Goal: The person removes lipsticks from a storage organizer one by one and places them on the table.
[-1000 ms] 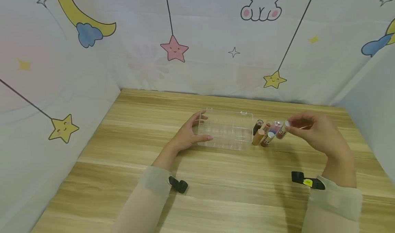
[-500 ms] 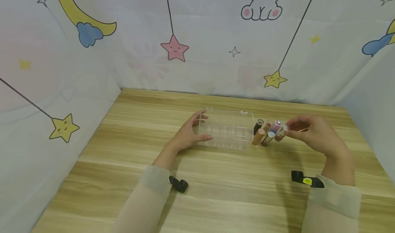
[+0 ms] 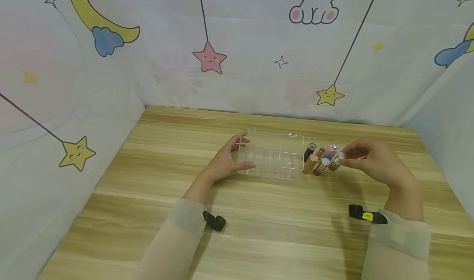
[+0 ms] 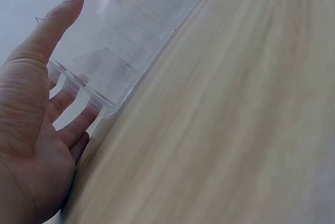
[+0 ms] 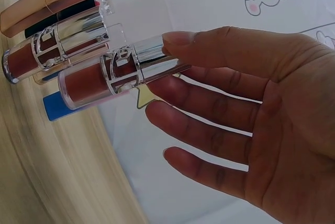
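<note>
My right hand (image 3: 377, 158) pinches the silver cap of a lip gloss tube (image 5: 89, 85) between thumb and index finger. The tube is clear with a dark red body, and the other fingers hang loosely apart. Just left of it stand a similar lip gloss (image 3: 321, 167), a pink-and-blue tube (image 3: 331, 151), an orange-gold tube (image 3: 310, 164), a black tube (image 3: 309, 151) and a thin red-topped tube (image 3: 321, 151). Around the left end of a clear divided box (image 3: 272, 154) lies my left hand (image 4: 36, 130), fingertips touching its end wall, thumb extended over it.
The wood-grain table (image 3: 259, 230) ends at a printed cloth backdrop (image 3: 252, 86) behind and at both sides. The box's right end is close to the standing tubes. Black cameras sit on both cuffs, the left camera (image 3: 214, 221) above the table.
My right hand has lowered slightly and moved a little left with the lip gloss, bringing it close beside the other tubes. The left hand and the box stay put.
</note>
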A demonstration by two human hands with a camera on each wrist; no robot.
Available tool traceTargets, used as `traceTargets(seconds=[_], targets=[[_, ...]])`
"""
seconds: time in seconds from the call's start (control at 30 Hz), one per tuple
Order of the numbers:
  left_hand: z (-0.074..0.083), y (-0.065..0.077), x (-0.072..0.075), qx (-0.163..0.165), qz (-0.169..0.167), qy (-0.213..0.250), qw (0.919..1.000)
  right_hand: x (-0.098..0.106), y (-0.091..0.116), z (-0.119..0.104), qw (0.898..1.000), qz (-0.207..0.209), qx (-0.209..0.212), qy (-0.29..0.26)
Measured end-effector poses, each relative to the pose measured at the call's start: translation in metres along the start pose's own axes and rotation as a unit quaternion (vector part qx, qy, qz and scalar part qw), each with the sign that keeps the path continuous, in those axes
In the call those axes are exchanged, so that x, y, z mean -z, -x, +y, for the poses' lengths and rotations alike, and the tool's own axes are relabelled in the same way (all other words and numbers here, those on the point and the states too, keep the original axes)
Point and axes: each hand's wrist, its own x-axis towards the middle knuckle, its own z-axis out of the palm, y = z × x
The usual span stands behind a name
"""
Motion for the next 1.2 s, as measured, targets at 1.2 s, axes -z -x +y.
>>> traceTargets(seconds=[1.2], targets=[[-0.003,-0.001,0.001,-0.016,0.003,-0.007,0.9998,-0.016,-0.014,0.016,0.997,-0.063,-0.017,-0.028]])
